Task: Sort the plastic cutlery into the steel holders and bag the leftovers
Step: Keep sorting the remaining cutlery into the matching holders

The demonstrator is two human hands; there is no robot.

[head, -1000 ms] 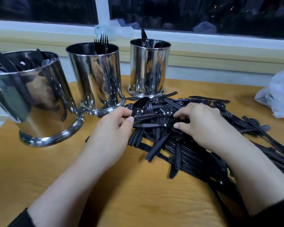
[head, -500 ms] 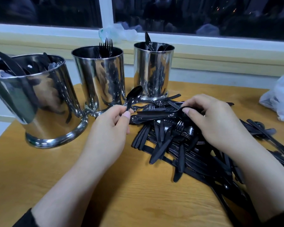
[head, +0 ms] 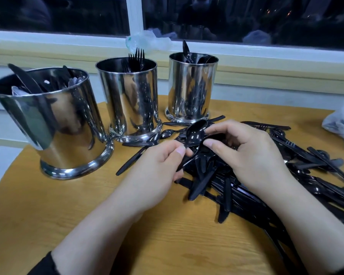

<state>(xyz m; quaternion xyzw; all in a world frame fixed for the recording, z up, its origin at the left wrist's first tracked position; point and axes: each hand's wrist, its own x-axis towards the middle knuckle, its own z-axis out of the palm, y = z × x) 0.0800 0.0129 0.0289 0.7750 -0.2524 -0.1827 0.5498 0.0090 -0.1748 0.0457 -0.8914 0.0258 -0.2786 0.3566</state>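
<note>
A heap of black plastic cutlery (head: 246,187) covers the right half of the wooden table (head: 87,205). My left hand (head: 157,167) pinches a black spoon (head: 195,133) by its handle, bowl raised above the heap. My right hand (head: 248,153) curls over the heap and grips another black spoon beside the first. Three steel holders stand at the back: a large left one (head: 54,124) with knives, a middle one (head: 129,100) with forks, a right one (head: 191,86) with spoons.
A white plastic bag (head: 342,124) lies at the table's right edge. Another crumpled clear bag (head: 147,42) sits on the window sill behind the holders. The table's rounded front-left edge drops off near the large holder. A few loose pieces lie by the middle holder's base.
My left hand has lifted its spoon higher and moved right toward my right hand. My right hand has drawn a spoon out of the heap, and both hands now meet over it.
</note>
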